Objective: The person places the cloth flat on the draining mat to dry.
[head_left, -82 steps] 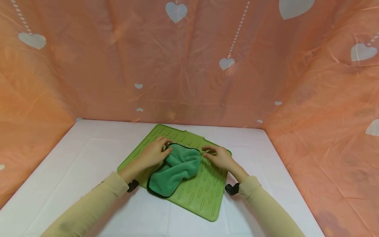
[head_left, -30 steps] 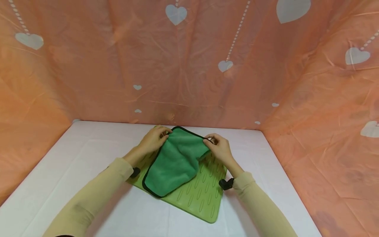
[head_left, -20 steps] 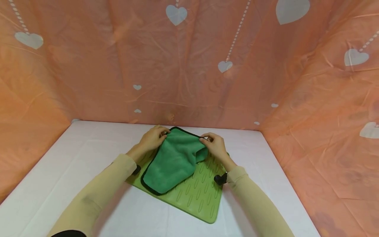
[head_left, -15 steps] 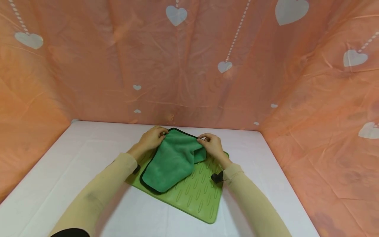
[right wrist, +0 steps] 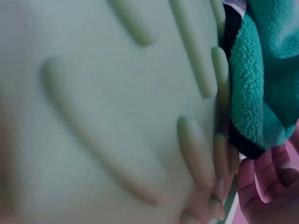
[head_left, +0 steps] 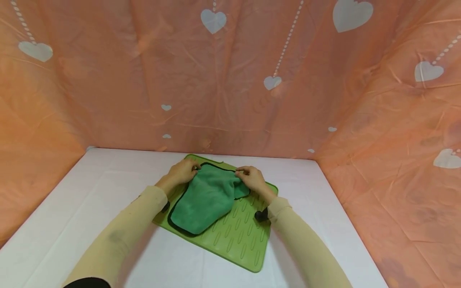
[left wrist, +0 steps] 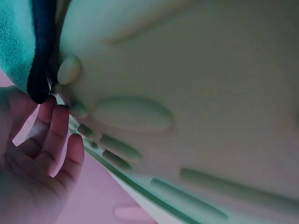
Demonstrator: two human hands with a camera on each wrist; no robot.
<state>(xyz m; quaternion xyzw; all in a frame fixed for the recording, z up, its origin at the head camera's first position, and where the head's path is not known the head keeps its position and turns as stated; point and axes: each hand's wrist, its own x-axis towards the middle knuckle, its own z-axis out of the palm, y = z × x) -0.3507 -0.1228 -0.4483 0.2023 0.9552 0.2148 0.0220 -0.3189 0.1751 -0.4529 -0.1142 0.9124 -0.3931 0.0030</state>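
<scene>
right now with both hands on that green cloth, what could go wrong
The green cloth is creased beside the right hand, so it might settle with the fold left in. The left hand and right hand pinch only its edge, so it could slip free. Its near corner lies close to the border of the green mat, so a tug toward the person may leave it overhanging.

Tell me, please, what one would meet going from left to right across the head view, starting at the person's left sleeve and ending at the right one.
Left sleeve, left hand, green cloth, right hand, right sleeve.
</scene>
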